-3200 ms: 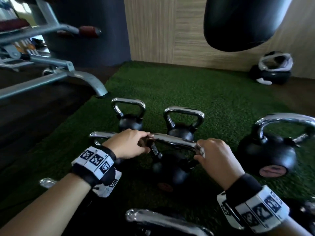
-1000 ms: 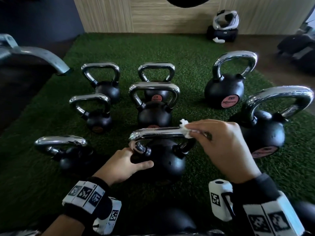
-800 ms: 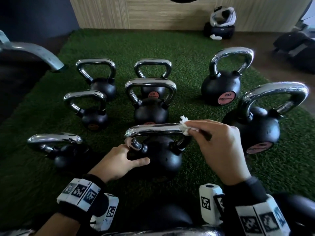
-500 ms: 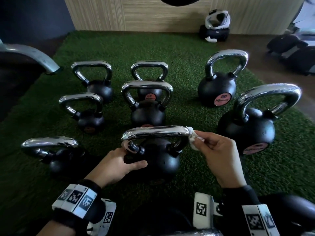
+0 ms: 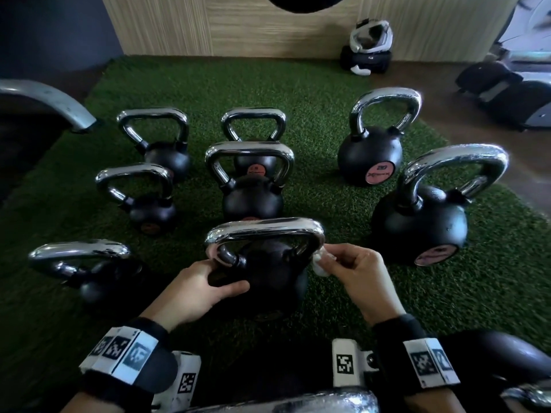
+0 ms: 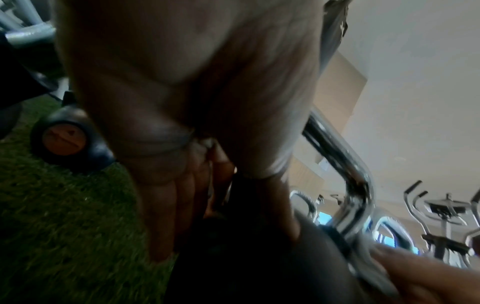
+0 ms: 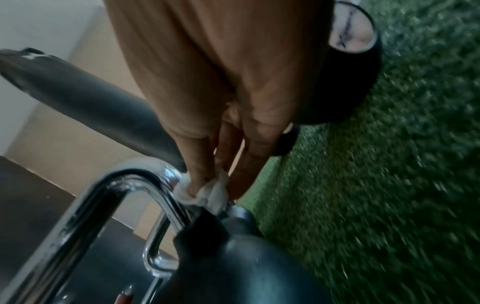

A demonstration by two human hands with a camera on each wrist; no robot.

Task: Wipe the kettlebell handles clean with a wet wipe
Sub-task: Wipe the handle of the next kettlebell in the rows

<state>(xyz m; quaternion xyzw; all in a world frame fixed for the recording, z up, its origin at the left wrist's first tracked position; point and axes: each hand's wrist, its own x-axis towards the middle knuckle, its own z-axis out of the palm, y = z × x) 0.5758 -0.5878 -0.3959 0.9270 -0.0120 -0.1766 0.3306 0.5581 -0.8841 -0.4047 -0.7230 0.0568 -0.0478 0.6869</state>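
The nearest black kettlebell (image 5: 268, 278) stands on green turf with its chrome handle (image 5: 265, 231) upright. My left hand (image 5: 220, 278) grips the body's left side below the handle's left leg, thumb across the front. My right hand (image 5: 328, 263) pinches a crumpled white wet wipe (image 5: 320, 266) against the handle's right leg, near where it meets the body. In the right wrist view, fingertips press the wipe (image 7: 205, 193) onto the chrome handle (image 7: 109, 185). The left wrist view shows my left hand (image 6: 207, 205) lying against the dark body beside the handle (image 6: 345, 174).
Several more chrome-handled kettlebells stand around on the turf (image 5: 328, 93): a big one (image 5: 417, 225) close at right, one (image 5: 98, 272) at left, another handle (image 5: 283, 400) at the bottom edge. A grey machine leg (image 5: 59, 105) is at far left, and a helmet (image 5: 369, 40) lies by the wall.
My right hand has slid the wipe from the handle's top right corner down its right leg. The left hand has stayed on the kettlebell's left side.
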